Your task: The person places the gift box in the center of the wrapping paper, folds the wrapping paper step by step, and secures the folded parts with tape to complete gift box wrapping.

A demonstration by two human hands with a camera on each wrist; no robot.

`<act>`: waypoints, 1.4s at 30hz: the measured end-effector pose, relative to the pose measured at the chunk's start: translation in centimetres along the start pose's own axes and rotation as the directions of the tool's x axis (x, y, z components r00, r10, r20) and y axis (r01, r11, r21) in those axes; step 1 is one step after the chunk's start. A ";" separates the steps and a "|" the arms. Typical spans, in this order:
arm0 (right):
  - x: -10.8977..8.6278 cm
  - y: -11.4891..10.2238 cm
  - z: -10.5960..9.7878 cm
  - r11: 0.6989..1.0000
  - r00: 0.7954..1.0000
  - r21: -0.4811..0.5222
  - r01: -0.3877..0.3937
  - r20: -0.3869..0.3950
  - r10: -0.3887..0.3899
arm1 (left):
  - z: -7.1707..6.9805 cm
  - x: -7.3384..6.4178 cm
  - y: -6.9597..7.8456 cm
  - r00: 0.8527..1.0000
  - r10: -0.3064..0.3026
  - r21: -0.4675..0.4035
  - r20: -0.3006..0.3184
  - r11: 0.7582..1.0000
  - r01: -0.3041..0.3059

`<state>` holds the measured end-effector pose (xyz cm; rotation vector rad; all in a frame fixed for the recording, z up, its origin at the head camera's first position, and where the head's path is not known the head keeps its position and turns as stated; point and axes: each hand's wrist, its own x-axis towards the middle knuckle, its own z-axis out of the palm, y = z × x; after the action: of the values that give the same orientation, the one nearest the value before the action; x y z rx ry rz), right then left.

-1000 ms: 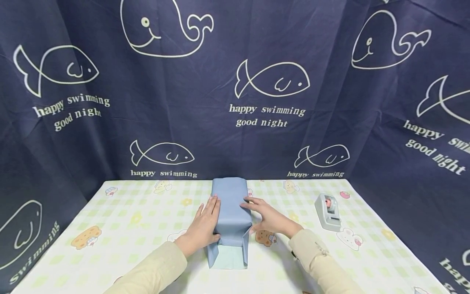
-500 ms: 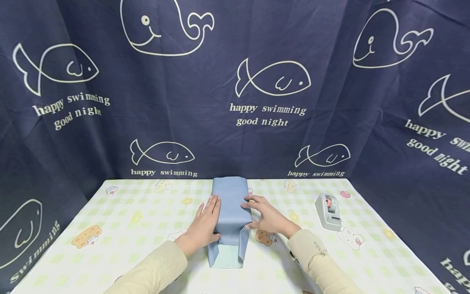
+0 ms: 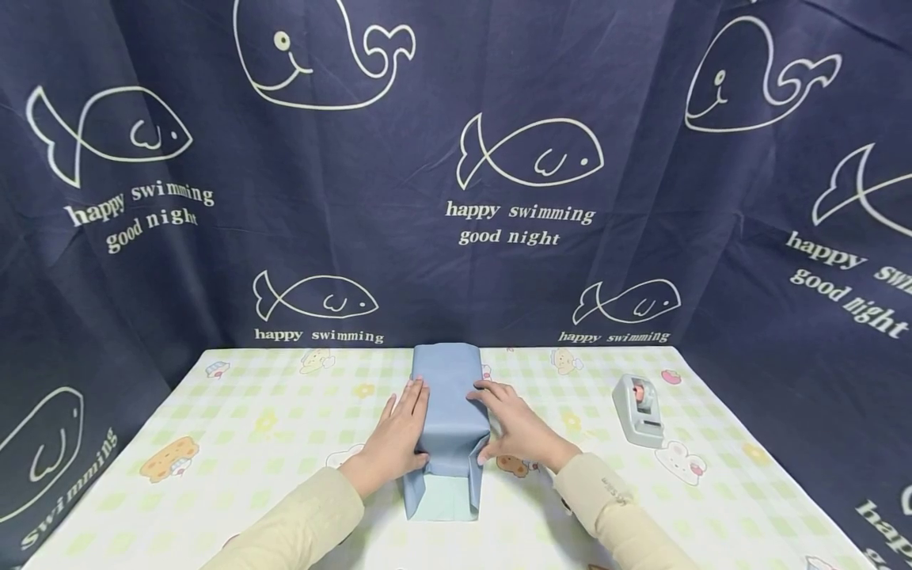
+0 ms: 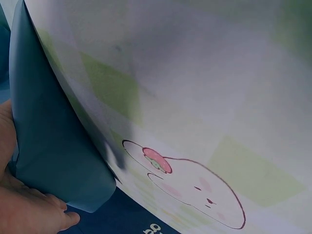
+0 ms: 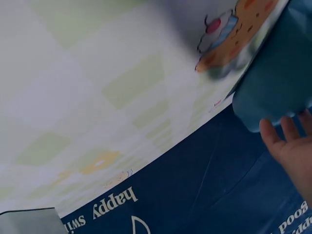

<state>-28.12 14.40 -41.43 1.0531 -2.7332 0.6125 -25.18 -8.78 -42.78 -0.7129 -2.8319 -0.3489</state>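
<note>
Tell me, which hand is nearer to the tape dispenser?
Right: the right hand is left of the tape dispenser, by the blue package; the left hand at the package's farther side.

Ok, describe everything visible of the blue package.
The blue package is long and boxy, in paper-like wrapping, lying lengthwise away from the camera on the checked tablecloth. Its near end is unsealed: side folds flank a pale mint flap. The left hand rests along its left edge; the right hand touches its right.
</note>
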 end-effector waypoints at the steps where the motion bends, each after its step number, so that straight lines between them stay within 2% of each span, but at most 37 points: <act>1: 0.0 -0.1 0.1 1.000 1.000 -0.010 -0.007 -0.009 0.007 | 0.0 0.0 0.0 1.000 0.000 0.000 -0.002 1.000 0.000; 7: 0.1 -0.5 0.9 0.997 0.997 -0.055 -0.050 -0.062 0.046 | 0.0 0.0 0.1 1.000 0.001 0.005 -0.001 1.000 -0.001; 12: 0.1 -0.6 1.6 0.996 0.995 -0.081 -0.046 -0.090 0.039 | 0.1 0.0 0.0 1.000 0.002 0.005 -0.010 1.000 -0.002; 19: -0.1 -0.8 2.0 0.993 0.995 -0.106 -0.053 -0.091 0.043 | 0.2 0.0 0.0 1.000 0.011 0.011 -0.021 1.000 -0.011; 26: -0.1 -1.1 1.7 0.995 0.995 -0.086 -0.056 -0.093 0.048 | 0.1 0.0 0.1 1.000 0.005 0.007 -0.016 1.000 -0.005; 32: 0.1 -0.9 2.4 0.988 0.994 -0.144 -0.063 -0.099 0.049 | 0.1 0.0 0.1 1.000 0.010 0.012 -0.022 1.000 -0.010; 34: 0.1 -0.9 2.4 0.988 0.995 -0.141 -0.065 -0.090 0.052 | 0.2 0.0 0.1 1.000 0.009 0.010 -0.022 1.000 -0.009; 42: -0.2 -0.9 1.5 1.000 0.999 0.001 -0.030 -0.039 0.031 | 0.0 0.0 0.1 1.000 0.005 -0.007 -0.022 1.000 -0.005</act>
<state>-27.33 13.27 -42.56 0.9908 -2.7204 0.6320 -25.10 -8.69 -42.81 -0.7134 -2.8087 -0.3645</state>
